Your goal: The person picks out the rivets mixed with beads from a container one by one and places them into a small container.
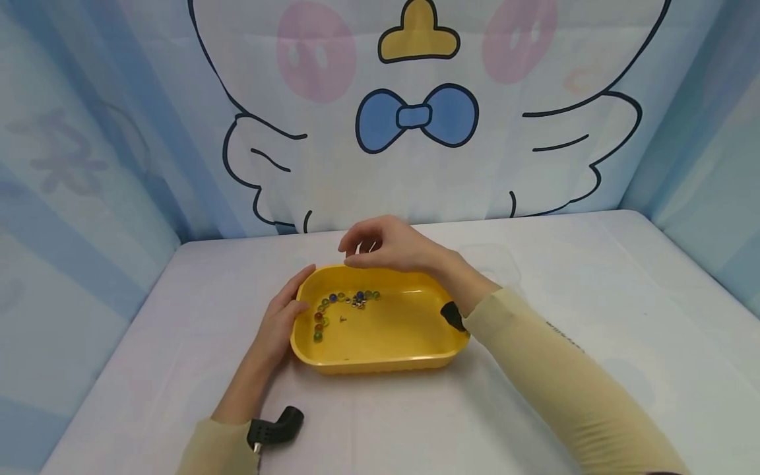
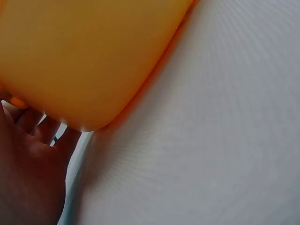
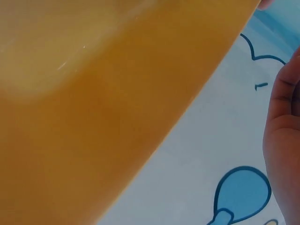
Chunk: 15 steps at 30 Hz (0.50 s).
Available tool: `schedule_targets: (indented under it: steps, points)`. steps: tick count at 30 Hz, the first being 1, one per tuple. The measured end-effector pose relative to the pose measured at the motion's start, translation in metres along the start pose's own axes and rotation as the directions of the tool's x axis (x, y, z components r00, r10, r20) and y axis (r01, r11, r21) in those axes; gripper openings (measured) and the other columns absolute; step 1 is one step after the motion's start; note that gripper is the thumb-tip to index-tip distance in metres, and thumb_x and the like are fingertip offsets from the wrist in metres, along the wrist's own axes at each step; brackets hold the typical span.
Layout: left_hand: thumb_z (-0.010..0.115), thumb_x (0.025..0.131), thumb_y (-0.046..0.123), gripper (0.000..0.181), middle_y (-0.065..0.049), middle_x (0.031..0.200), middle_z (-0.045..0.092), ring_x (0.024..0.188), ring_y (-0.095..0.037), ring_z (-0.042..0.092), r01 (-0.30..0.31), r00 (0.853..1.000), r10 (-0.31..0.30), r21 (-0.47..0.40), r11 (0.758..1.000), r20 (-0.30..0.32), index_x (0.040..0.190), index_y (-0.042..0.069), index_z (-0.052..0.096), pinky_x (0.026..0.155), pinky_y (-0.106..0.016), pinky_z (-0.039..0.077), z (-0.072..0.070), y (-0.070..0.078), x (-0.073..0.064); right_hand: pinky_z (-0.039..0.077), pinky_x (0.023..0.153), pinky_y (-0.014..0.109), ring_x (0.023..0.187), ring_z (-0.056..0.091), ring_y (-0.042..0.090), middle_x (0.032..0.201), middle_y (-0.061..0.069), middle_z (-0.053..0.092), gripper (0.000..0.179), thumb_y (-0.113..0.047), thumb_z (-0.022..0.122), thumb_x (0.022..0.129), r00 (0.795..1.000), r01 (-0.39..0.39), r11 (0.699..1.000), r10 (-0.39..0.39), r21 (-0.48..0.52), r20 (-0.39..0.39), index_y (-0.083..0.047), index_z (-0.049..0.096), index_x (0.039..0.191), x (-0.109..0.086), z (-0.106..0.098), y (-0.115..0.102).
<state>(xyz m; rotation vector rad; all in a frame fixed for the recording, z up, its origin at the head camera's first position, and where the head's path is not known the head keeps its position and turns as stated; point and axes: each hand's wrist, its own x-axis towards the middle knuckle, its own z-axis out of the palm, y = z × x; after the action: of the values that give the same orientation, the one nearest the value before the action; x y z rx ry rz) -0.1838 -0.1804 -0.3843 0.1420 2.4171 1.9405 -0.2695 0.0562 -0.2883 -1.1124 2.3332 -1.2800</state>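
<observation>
A yellow tray (image 1: pixel 404 330) with rounded corners holds several glass marbles (image 1: pixel 325 302) in green, blue and amber, strung along its left and far sides. Among them is a cluster of tiny shiny metallic pieces (image 1: pixel 359 303), with a single one (image 1: pixel 342 319) apart from it. My left hand (image 1: pixel 279 323) grips the tray's left end, thumb over the rim and fingers on the outside. Over the far rim hovers my right hand (image 1: pixel 394 244), its fingers loosely bent with a gap between thumb and fingers, and nothing visible in it. Its forearm crosses the tray's right end.
The tray is on a white-covered table (image 1: pixel 594 284). A printed cloth backdrop (image 1: pixel 427 171) with a cartoon figure rises behind the table, and blue-striped cloth walls (image 1: pixel 77 198) flank it. A black wrist device (image 1: pixel 276 427) is strapped to the left wrist.
</observation>
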Motion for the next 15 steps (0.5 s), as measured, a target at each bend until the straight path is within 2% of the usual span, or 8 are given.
schedule_targets:
  steps: [4, 15]
  points:
    - [0.038, 0.096, 0.005, 0.063, -0.002, 0.164, 0.028, 0.15, -0.022, 0.021, 0.001, 1.0, -0.001, 0.007, 1.0, -0.002, 0.158, 0.015, 0.035, 0.122, -0.047, 0.012, 0.0, 0.001, -0.001, 0.055, 0.083, 0.03, 0.092, 0.061, 0.02, 0.101, 0.0, 0.068, 0.022, -0.02, 0.071, 0.093, 1.0, -0.012, 1.0, 0.012, -0.024, 0.016, -0.012, 0.073, 0.113, 0.001, 0.004, 0.001]
    - [0.037, 0.096, 0.005, 0.063, -0.003, 0.164, 0.028, 0.151, -0.023, 0.021, -0.022, 1.0, 0.022, 0.018, 1.0, 0.003, 0.158, 0.015, 0.035, 0.122, -0.048, 0.012, 0.0, -0.001, 0.0, 0.054, 0.081, 0.028, 0.089, 0.06, 0.02, 0.098, 0.0, 0.069, 0.024, -0.016, 0.072, 0.093, 0.994, -0.026, 0.999, 0.029, -0.028, 0.104, -0.004, 0.073, 0.114, 0.005, 0.018, 0.007]
